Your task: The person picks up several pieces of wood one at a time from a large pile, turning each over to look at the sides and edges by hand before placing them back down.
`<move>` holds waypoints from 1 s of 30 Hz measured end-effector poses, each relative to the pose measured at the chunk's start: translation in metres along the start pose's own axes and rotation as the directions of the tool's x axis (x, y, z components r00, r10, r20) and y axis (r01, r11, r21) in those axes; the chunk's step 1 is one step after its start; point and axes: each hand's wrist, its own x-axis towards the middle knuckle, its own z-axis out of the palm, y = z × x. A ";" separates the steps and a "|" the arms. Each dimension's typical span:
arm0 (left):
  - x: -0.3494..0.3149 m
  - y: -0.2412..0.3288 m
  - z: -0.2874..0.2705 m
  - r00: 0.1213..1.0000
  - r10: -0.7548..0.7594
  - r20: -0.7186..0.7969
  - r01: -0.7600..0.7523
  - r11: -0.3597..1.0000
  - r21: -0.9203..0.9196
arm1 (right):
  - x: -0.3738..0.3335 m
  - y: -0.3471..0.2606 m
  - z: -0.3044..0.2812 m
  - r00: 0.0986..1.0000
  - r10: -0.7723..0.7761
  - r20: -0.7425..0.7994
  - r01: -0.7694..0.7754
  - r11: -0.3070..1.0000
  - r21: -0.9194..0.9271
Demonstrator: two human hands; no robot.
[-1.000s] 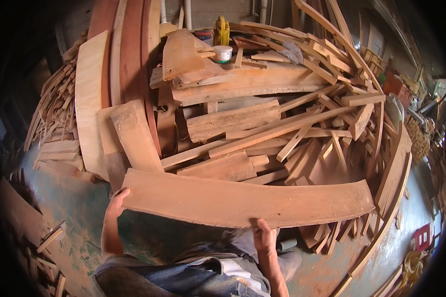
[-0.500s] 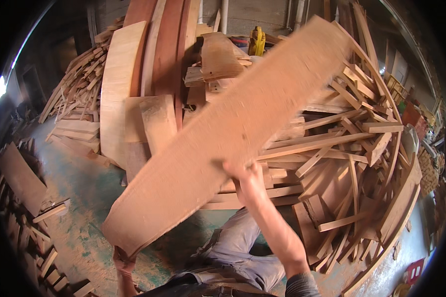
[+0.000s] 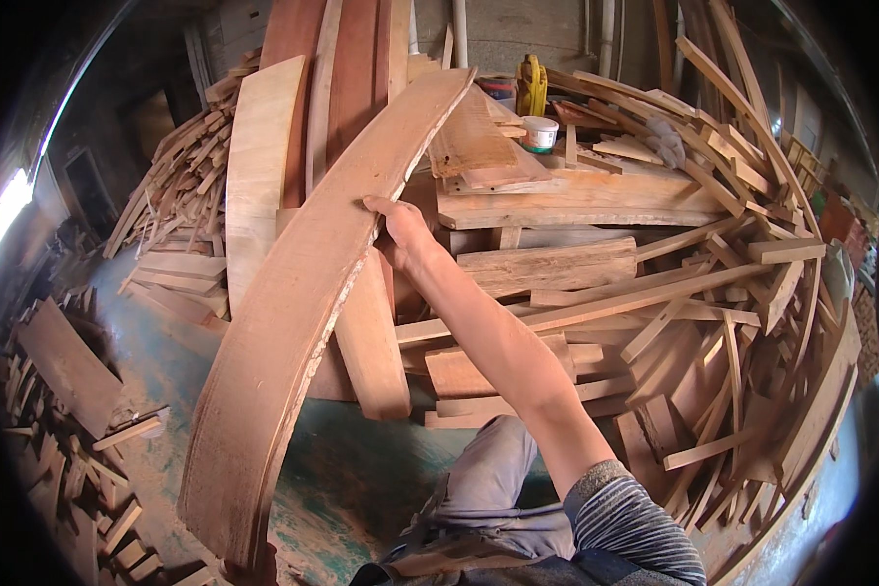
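A long, curved wooden plank [image 3: 293, 278] slants across the left half of the view, its far end near the stacked boards and its near end low at the left. One long edge is rough, like bark. My right hand [image 3: 397, 230] grips that rough edge past the middle, thumb on the upper face and fingers under it. Only a small part of my left hand [image 3: 249, 569] shows, at the plank's near end by the lower edge of the picture; its fingers are mostly hidden there.
Tall boards [image 3: 264, 176] lean at the back left. Timber offcuts [image 3: 693, 322] are heaped on the right, and more scraps [image 3: 78, 469] lie at the left. A yellow container [image 3: 531, 86] and a white tub [image 3: 539, 134] stand at the back. Sawdust covers the green floor [image 3: 361, 469].
The plank has swung leftward and tilted, so its far end now points nearer the leaning boards and its rough edge shows. My right hand has moved up and left with it.
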 end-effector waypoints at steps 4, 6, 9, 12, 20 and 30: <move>0.016 0.056 0.019 0.579 0.684 0.444 -0.616 0.010 0.788 | 0.028 0.005 -0.018 0.999 -0.018 -0.026 0.016 0.998 -0.059; 0.017 0.074 0.044 0.777 0.616 0.130 -0.440 0.385 0.811 | 0.033 -0.001 -0.027 0.999 -0.042 0.026 0.043 0.999 -0.030; 0.008 0.081 0.086 0.962 0.154 -0.224 -0.053 0.914 0.401 | 0.023 -0.011 -0.048 0.996 -0.077 0.055 0.083 0.991 -0.103; 0.026 0.141 0.133 0.932 0.355 0.073 -0.347 0.932 -0.106 | -0.010 -0.022 -0.072 0.997 -0.061 0.043 0.068 0.983 -0.172; 0.065 0.283 0.324 0.603 0.242 0.760 0.653 0.397 -0.645 | -0.257 -0.002 -0.234 0.944 0.081 -0.319 -0.153 0.966 -0.209; 0.085 0.309 0.578 0.724 0.208 0.658 0.413 0.633 -0.655 | -0.595 0.008 -0.337 0.516 -0.134 -0.846 0.111 0.990 -0.089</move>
